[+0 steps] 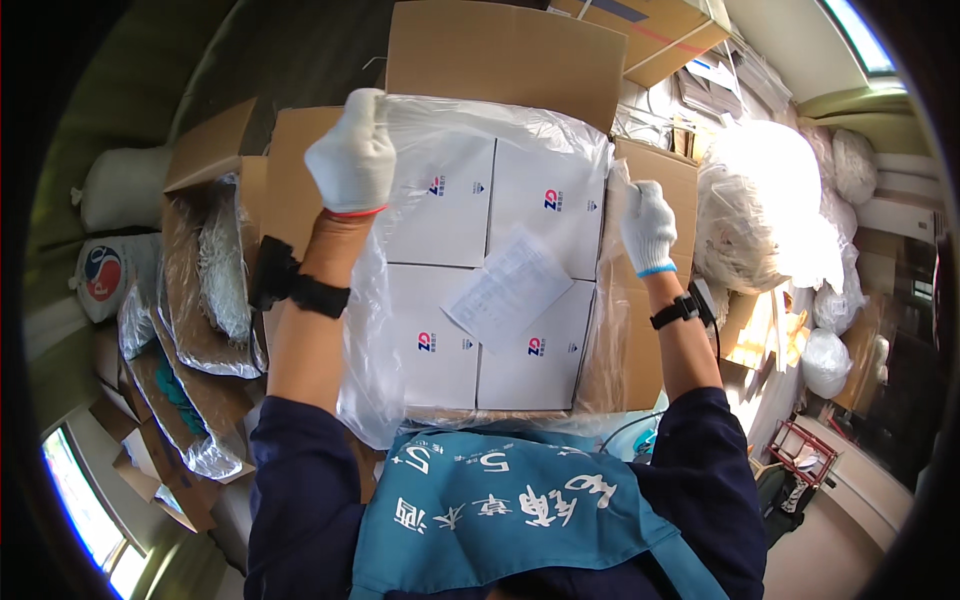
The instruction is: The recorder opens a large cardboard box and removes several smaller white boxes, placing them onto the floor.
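In front of me an open cardboard carton [505,55] holds several flat white boxes [428,310] side by side. A printed sheet of paper [512,285] lies slantwise over the boxes where they meet. A clear plastic liner [368,345] lines the carton and hangs loose over its edges. My left hand [352,155], in a white knitted glove, is closed on the liner at the far left corner. On the right side my right hand [648,225], gloved the same way, grips the liner's right edge beside the carton's side flap. Both wrists carry black straps with small devices.
Open cartons with plastic film [222,260] inside stand at the left, near white sacks [128,195]. Another cardboard box [655,35] sits beyond the far flap. Large plastic-wrapped bundles [745,205] are piled at the right. Further back right is a red metal frame [805,450].
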The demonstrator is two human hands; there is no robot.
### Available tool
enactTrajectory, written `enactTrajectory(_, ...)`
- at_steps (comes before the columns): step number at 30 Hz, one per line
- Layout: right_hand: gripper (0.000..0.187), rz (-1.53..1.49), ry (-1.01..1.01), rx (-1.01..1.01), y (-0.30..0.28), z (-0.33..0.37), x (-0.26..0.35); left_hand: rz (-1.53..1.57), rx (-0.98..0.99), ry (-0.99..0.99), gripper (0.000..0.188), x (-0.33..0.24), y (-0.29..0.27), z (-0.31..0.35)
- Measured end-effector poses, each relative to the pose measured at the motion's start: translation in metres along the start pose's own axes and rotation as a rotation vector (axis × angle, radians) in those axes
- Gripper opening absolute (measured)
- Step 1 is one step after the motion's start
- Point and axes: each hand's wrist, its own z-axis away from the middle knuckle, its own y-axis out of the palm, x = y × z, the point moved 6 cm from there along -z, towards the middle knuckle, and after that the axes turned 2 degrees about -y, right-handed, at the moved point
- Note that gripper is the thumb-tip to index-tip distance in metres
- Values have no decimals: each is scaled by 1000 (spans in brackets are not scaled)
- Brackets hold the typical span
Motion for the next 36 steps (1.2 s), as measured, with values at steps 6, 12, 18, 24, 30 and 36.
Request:
enactTrajectory(6,14,-78,-49,-129,-27,39,5,-15,1,59,5,27,-7,-18)
enactTrajectory(12,19,-329,658,-316,-2,82,-99,-34,94,-54,15,76,27,-46)
enactTrajectory(18,20,-22,153,-453,-60,36,-17,-395,454,-260,23,182,52,-78)
enactTrajectory(24,41,-293,-509,201,37,49,143,145,61,107,31,-5,-19,-26)
enactTrajectory(30,72,512,-720,30,133,-51,80,221,912,320,53,41,86,149)
enactTrajectory(36,55,249,-486,248,131,-156,53,150,783,87,44,169,128,69)
